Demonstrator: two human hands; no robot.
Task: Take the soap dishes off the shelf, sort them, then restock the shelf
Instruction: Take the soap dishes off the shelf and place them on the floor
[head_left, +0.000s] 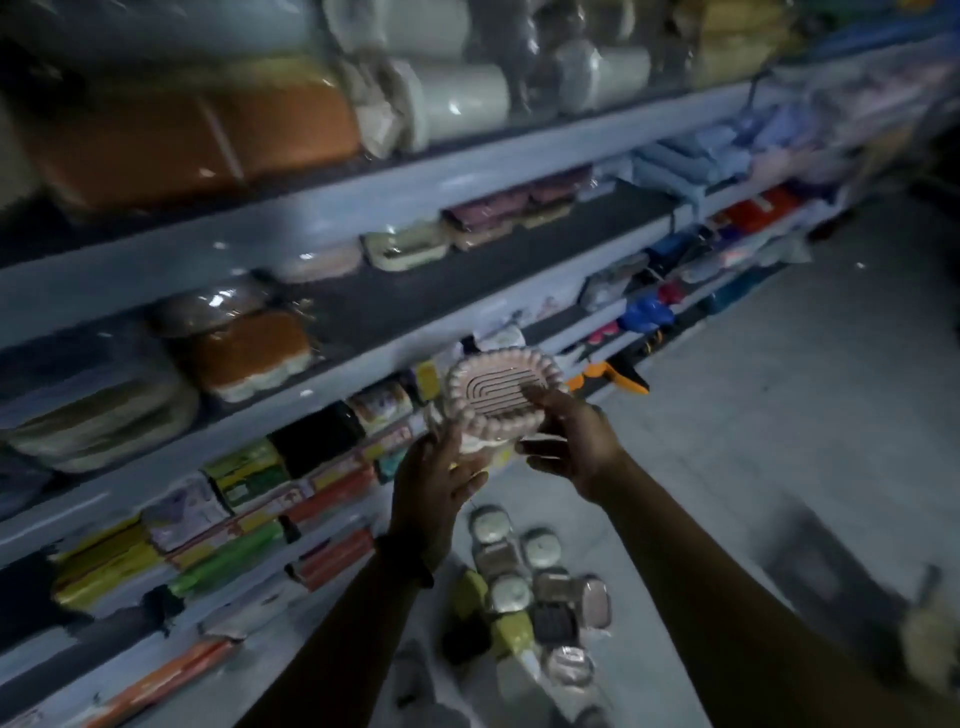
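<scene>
just out from the dark shelf (441, 299), level with its front lip and not touching it, a pink soap dish (498, 400) with a beaded rim is held between the person's two hands. the right hand (571, 441) pinches it, thumb laid on the ridged top face and fingers underneath. the left hand (436, 483) has its fingers fairly straight, propping the rim and underside on the side nearer the shelf. something pale and yellow shows beneath the dish, maybe more dishes stacked, but the blur keeps me from being sure.

it looks a light, stiff, hollow plastic thing. the beads should give fingers some purchase, though any film wrap would be slick. i'd take it across the long sides at the rim rather than by one end, where a stack could slide apart.

on the shelf, wrapped dishes (405, 244) sit in a row toward the back, and dark board shows in front of them, so there looks to be room to set things down. the next shelf above hangs low, so going in flat seems wise. below the shelf, on the floor (753, 415), a pile of dishes (530, 587) lies right under the hands; a careless step there could crack one.
</scene>
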